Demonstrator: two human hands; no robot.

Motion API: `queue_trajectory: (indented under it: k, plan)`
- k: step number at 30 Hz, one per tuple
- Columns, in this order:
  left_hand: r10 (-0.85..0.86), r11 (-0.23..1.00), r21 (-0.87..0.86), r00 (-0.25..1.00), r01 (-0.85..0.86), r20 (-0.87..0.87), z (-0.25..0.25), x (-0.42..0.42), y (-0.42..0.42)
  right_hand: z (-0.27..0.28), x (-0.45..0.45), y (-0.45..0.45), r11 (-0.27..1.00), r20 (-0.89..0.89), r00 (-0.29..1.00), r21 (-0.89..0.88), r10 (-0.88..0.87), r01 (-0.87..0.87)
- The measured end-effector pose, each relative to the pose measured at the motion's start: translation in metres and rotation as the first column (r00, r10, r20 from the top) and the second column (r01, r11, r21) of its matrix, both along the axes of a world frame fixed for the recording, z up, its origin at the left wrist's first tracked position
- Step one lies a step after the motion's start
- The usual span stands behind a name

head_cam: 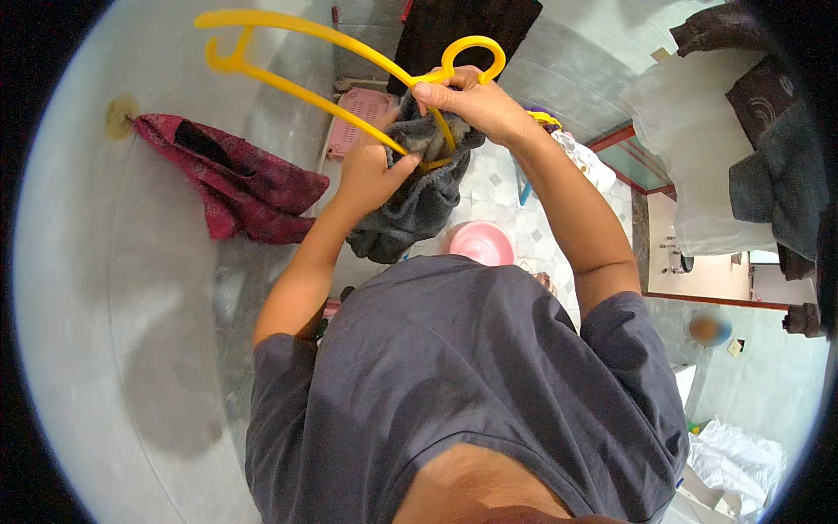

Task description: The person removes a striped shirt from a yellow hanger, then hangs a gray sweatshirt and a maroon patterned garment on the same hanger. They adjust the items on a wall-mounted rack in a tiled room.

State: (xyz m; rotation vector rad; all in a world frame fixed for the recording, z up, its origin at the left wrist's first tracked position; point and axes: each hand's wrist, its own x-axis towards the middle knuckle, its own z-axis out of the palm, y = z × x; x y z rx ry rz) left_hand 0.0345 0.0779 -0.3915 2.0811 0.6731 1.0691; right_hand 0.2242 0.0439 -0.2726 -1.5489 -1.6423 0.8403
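A yellow plastic clothes hanger (347, 49) is held up in front of me, its hook at the upper right and one arm reaching to the upper left. Its other end lies inside a dark grey, fleecy garment (425, 206). With thumb and fingers, my right hand (474, 101) grips the hanger just below the hook, close to the garment's upper edge. My left hand (380, 164) pinches the garment's edge beside the hanger's lower bar. The garment hangs bunched below both hands; its full shape is hidden.
A dark red patterned garment (255, 180) hangs on the left wall. Beyond my hands is a pink slotted plastic panel (360, 121). A pink basin (482, 242) stands on the tiled floor. More dark clothes (785, 177) hang at the right, near a red-framed opening (638, 157).
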Motion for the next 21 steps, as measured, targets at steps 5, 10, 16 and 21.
queue_trajectory:
  k: [5,10,16,21]
  plan:
    - [-0.247,0.957,-0.179,0.964,0.227,-0.102,0.019,-0.033,0.005,-0.007,0.009,0.004,0.993,-0.008,0.993,-0.039,0.116,-0.116]
    - [-0.166,0.986,-0.044,0.982,0.163,-0.087,0.028,-0.052,0.010,-0.017,0.011,-0.016,0.987,0.081,0.984,0.027,0.157,-0.160]
    - [0.091,0.777,-0.625,0.970,0.073,0.226,0.035,-0.045,0.010,-0.029,0.022,-0.026,0.995,-0.118,0.988,0.021,0.096,-0.094]
    - [0.170,0.661,-0.718,0.889,0.217,0.425,0.066,-0.033,0.005,-0.018,0.026,-0.034,0.987,0.003,0.997,0.139,0.081,-0.080]
